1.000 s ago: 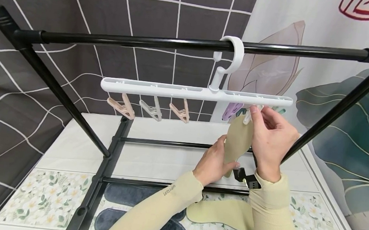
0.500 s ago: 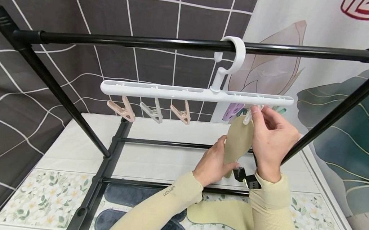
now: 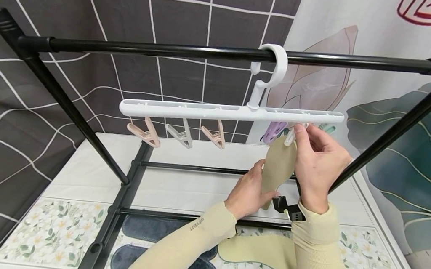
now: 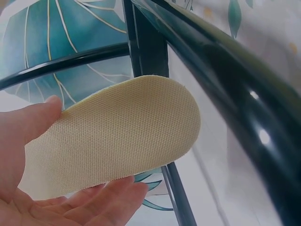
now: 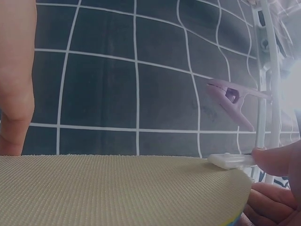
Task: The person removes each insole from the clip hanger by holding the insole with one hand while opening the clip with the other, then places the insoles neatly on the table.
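A beige insole [image 3: 279, 162] hangs upright beneath the white clip hanger [image 3: 187, 110]. Its lower part lies between the thumb and fingers of my left hand [image 3: 248, 190]. The left wrist view shows the mesh face of its rounded end. Above, my right hand [image 3: 320, 159] pinches a white clothes clip [image 3: 290, 137] with thumb and fingers. In the right wrist view the clip's tip [image 5: 225, 161] sits at the insole's upper edge; whether it bites the insole is hard to tell. A purple clip [image 3: 274, 132] dangles just left of that hand, and a green clip [image 3: 329, 128] is partly hidden behind it.
The hanger's hook [image 3: 277, 67] goes over the black rack bar [image 3: 150, 50]. Pink clips [image 3: 145, 134] and a grey clip [image 3: 181, 134] dangle on the left. Below lie another beige insole [image 3: 257, 251] and dark blue insoles [image 3: 155, 229], partly behind my left sleeve.
The hanger's left end has dipped slightly, and the clips on that side have swung a little lower and to the right. Both hands stay almost still on the insole and clip.
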The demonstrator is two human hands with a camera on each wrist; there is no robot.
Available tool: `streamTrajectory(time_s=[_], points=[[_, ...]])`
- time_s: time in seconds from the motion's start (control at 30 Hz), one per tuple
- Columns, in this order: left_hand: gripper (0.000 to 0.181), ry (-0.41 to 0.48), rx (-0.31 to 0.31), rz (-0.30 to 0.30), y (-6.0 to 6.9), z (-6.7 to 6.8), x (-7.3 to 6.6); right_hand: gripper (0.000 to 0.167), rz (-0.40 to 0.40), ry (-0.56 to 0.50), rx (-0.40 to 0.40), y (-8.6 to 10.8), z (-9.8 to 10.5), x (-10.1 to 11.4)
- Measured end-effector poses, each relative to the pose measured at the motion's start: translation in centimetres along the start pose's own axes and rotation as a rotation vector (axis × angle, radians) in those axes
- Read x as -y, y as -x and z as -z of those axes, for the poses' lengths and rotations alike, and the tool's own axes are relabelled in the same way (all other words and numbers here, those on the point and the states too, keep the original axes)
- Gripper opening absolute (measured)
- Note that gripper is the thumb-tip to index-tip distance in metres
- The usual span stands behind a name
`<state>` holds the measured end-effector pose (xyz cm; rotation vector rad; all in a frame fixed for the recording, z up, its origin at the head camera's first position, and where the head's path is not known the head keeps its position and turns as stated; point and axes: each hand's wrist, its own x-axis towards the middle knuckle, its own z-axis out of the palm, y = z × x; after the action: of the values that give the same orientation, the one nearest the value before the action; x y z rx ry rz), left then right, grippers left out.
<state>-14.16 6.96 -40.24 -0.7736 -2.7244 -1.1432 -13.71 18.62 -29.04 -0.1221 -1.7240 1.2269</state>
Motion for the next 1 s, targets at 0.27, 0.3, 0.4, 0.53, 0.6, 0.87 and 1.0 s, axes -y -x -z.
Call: streamTrajectory(time_s=[0.27,0.3,0.4,0.53,0.6,0.87,1.0], points=[[0.091,0.004,0.000,-0.012,0.16,0.14,0.17,0.020,0.005,0.003,-0.007,0.00,-0.01,0.02],[0.091,0.006,-0.001,-0.013,0.16,0.14,0.20,0.020,0.005,0.004,-0.009,0.00,-0.01,0.02],[0.092,0.011,-0.004,-0.017,0.14,0.13,0.31,0.019,0.003,0.002,-0.012,-0.03,-0.01,0.01],[0.091,0.003,-0.005,-0.020,0.13,0.12,0.44,0.018,0.008,0.004,-0.009,-0.07,-0.04,-0.03],[0.091,0.000,-0.005,-0.020,0.14,0.13,0.50,0.018,0.010,0.005,-0.010,-0.10,-0.04,-0.05],[0.091,0.001,-0.005,-0.022,0.31,0.24,0.55,0.018,0.002,0.007,-0.013,-0.24,0.03,-0.05],[0.092,-0.001,0.001,-0.011,0.41,0.33,0.53,0.018,0.005,0.010,-0.010,-0.29,0.08,-0.02]])
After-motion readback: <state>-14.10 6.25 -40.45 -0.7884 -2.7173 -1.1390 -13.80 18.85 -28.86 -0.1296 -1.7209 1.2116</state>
